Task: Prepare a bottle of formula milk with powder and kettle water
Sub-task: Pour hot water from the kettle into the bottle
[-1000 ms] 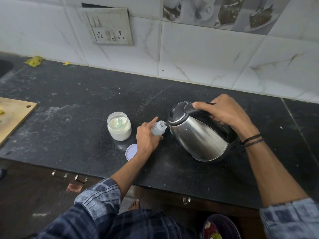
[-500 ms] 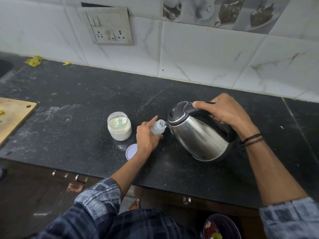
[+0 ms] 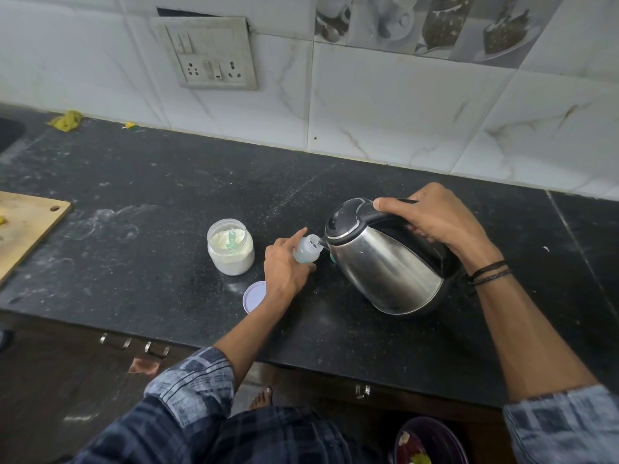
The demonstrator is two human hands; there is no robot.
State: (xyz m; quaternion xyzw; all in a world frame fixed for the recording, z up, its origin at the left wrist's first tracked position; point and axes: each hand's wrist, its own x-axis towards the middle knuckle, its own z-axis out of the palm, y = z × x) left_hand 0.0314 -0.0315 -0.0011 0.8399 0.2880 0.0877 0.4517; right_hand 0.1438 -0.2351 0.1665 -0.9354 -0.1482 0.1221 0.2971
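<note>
My left hand (image 3: 286, 266) grips a small clear baby bottle (image 3: 306, 250) standing on the black counter (image 3: 167, 195), its mouth open. My right hand (image 3: 435, 219) holds the black handle of a steel kettle (image 3: 385, 259), which is tilted left so its spout sits right at the bottle's mouth. Left of the bottle stands an open clear jar of white formula powder (image 3: 230, 247) with a green scoop inside. The jar's pale lid (image 3: 253, 296) lies flat on the counter, partly under my left wrist.
A wooden cutting board (image 3: 26, 226) lies at the counter's left edge. A switch and socket panel (image 3: 212, 53) is on the tiled wall behind. Yellow scraps (image 3: 67, 120) sit at the back left. Below the counter at bottom right is a dark bowl (image 3: 428, 442).
The kettle has stayed tilted at the bottle's mouth, and both hands keep their grips. Nothing has visibly moved.
</note>
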